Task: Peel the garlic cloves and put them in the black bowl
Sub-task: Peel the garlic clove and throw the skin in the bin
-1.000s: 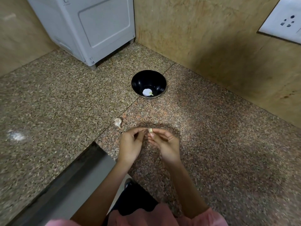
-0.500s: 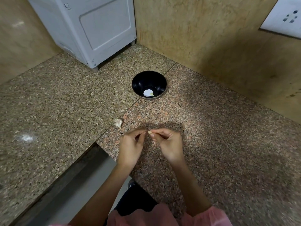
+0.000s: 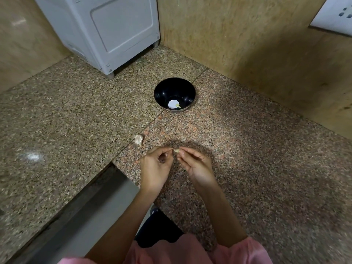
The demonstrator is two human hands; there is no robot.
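A speckled granite table (image 3: pixel 76 115) fills a tan-walled corner, the black bowl (image 3: pixel 174 92) beyond the fingers (image 3: pixel 162 149). The left hand (image 3: pixel 155 168) and right hand (image 3: pixel 198 166) pinch one small garlic clove (image 3: pixel 176 150), seemingly part-peeled.

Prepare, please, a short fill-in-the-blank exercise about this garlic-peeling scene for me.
The bowl on the counter is ____ in colour. The left hand and right hand pinch a garlic clove that is not yet in the ____. Another garlic piece lies on the counter, to the ____ of the bowl.
Missing: black; bowl; left.

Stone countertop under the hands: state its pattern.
Speckled brown and pinkish granite countertop, seen in the head view.
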